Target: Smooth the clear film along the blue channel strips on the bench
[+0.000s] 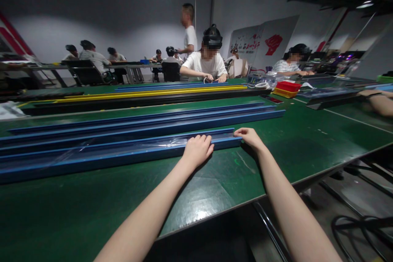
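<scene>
A long blue channel rail [123,152] with a clear film over it lies across the green table [291,147] close to me. My left hand [197,150] rests on the rail's near edge, fingers curled over it. My right hand [249,136] touches the rail's right end with its fingertips. Two more blue rails [147,125] lie parallel just behind it.
Further back lie yellow, black and blue rails [138,95]. A red tray on a yellow one [287,89] stands at the right. A person in white sits opposite; others sit at far tables, one stands. A co-worker's forearm [380,102] rests at the right. Cables lie on the floor [353,225].
</scene>
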